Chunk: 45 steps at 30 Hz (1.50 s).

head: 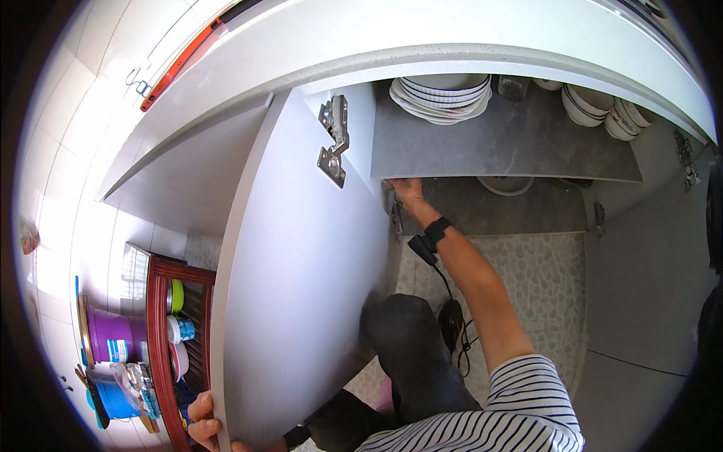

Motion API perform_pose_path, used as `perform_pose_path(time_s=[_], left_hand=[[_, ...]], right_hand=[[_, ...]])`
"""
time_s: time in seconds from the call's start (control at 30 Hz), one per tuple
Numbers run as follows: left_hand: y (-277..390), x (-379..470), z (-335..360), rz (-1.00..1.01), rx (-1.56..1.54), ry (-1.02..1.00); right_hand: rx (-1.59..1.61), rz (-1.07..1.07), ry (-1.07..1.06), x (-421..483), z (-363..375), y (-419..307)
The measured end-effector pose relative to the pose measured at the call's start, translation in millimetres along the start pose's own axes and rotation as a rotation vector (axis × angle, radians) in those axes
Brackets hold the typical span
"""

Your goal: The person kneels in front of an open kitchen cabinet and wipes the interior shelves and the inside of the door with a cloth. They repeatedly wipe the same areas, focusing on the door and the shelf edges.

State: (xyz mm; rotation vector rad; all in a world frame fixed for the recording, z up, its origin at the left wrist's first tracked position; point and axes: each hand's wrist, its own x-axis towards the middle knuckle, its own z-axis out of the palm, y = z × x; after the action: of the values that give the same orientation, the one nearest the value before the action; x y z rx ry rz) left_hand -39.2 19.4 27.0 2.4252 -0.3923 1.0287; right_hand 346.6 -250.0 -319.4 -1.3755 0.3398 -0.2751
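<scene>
My left hand [204, 421] grips the free edge of a light grey cabinet door [305, 243], which stands open at the left with a metal hinge [336, 141] on its inner side. With a black strap and device on the wrist, my right hand [408, 191] reaches under the front edge of the cabinet's grey shelf [446, 152], close to the left side wall and the lower hinge [396, 217]. Its fingertips are partly hidden, so what they touch cannot be told. Stacked plates [443, 96] stand on the shelf above that hand.
Bowls [587, 104] and a glass [513, 87] share the upper shelf. A round dish [505, 185] lies on the cabinet's bottom. Another door [644, 271] stands at the right. A dark red wooden rack [161, 339] and purple and blue buckets [110, 333] are at the left. A black cable [443, 279] hangs near my knee.
</scene>
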Motion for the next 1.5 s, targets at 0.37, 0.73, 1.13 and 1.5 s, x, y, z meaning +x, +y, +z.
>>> perform_pose_path(time_s=[0.37,0.73,1.13,1.5], left_hand=[[7,7,12,0.05,0.005,0.096],[-1,-3,6,-0.049,0.004,0.066],[5,-4,9,-0.208,-0.199,0.14],[-17,-9,-14,-0.012,0.186,-0.143]], right_hand=[[-0.092,0.215,-0.098,-18,-12,-40],[-0.075,0.224,-0.265,-13,-23,-5],[-0.156,0.191,-0.359,-25,-32,0],[0.239,0.218,-0.487,-44,-37,-45]])
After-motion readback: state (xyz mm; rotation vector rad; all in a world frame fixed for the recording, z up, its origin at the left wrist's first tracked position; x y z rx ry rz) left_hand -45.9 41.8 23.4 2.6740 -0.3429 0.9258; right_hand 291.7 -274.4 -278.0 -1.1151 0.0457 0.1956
